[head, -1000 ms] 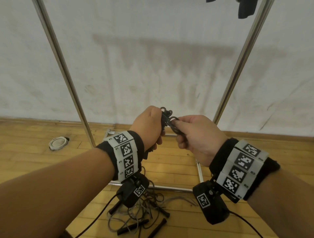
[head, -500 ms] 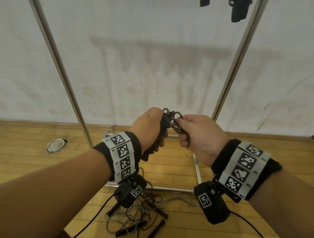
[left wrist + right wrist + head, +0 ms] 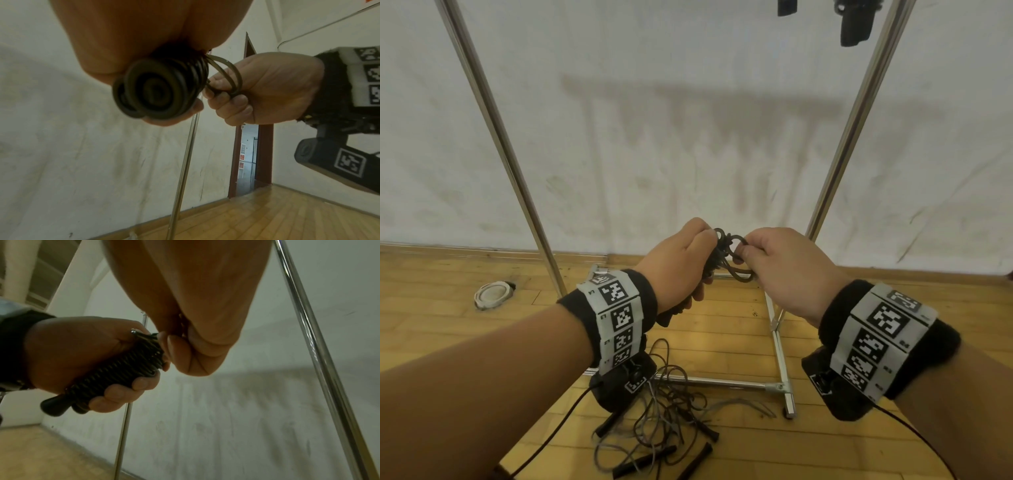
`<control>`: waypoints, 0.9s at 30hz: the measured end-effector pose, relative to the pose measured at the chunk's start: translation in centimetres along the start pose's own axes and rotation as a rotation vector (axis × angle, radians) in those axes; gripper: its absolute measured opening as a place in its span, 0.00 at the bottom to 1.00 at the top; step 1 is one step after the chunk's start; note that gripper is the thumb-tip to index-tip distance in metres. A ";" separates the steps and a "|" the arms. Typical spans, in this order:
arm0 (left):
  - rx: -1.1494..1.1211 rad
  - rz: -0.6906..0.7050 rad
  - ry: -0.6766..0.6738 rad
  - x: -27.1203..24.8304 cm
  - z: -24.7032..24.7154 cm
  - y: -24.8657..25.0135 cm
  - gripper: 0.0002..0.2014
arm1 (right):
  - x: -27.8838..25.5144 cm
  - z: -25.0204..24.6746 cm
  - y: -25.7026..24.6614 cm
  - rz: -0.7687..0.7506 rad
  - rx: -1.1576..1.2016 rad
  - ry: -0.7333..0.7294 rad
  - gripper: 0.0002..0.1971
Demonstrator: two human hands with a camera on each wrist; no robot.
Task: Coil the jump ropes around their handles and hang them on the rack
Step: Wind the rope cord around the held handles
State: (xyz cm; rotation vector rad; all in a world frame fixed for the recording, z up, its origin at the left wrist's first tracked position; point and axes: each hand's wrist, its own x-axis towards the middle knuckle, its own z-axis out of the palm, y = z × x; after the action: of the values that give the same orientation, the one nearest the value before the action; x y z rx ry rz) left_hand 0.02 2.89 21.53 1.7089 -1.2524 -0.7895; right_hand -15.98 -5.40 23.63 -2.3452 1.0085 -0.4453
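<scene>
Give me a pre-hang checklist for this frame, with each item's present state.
1. Left hand grips the coiled handles: ok.
2. Right hand pinches the rope loop: ok.
3. Coils sit tight along the handles: ok.
4. Rope end secured: cannot tell.
5. Free space on the rack top bar: cannot tell, out of view.
6. Other jump ropes coiled: not ok, tangled on the floor.

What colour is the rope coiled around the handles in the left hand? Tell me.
Black, or very dark brown: the coiled rope shows best in the right wrist view.
</scene>
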 end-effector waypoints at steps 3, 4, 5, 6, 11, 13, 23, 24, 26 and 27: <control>-0.050 0.010 0.020 0.1 -0.2 0.0 0.08 | 0.0 0.3 0.0 -0.006 -0.006 0.061 0.16; -0.051 0.019 0.025 0.1 -0.3 0.1 0.07 | 0.1 0.4 0.1 -0.012 -0.027 0.081 0.16; -0.044 0.028 0.028 0.1 -0.3 0.0 0.06 | 0.2 0.4 0.1 -0.018 -0.046 0.105 0.16; -0.032 0.034 0.029 0.1 -0.4 0.0 0.06 | 0.3 0.4 0.2 -0.025 -0.066 0.130 0.16; 0.027 0.039 0.037 0.0 -0.2 -0.4 0.06 | 0.4 0.6 0.6 -0.111 -0.191 0.181 0.15; 0.022 0.037 0.043 0.1 -0.2 -0.3 0.06 | 0.4 0.9 0.6 -0.144 -0.258 0.179 0.15; 0.000 0.039 0.039 -0.3 0.3 -0.4 0.06 | 0.1 1.2 0.0 -0.153 -0.159 0.096 0.14; -0.004 0.036 0.042 -0.3 0.3 -0.4 0.06 | 0.0 1.2 -0.1 -0.128 -0.040 0.071 0.14; 0.008 0.046 0.042 -0.1 0.2 -0.6 0.06 | -0.3 1.2 -0.3 -0.066 0.173 0.034 0.14; 0.012 0.053 0.040 0.0 0.2 -0.6 0.06 | -0.3 1.2 -0.4 -0.032 0.250 0.040 0.14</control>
State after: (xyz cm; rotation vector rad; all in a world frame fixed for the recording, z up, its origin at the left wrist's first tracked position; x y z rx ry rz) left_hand 0.11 2.97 20.88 1.6861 -1.2727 -0.7142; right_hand -15.38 -4.52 22.86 -2.1386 0.8786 -0.5968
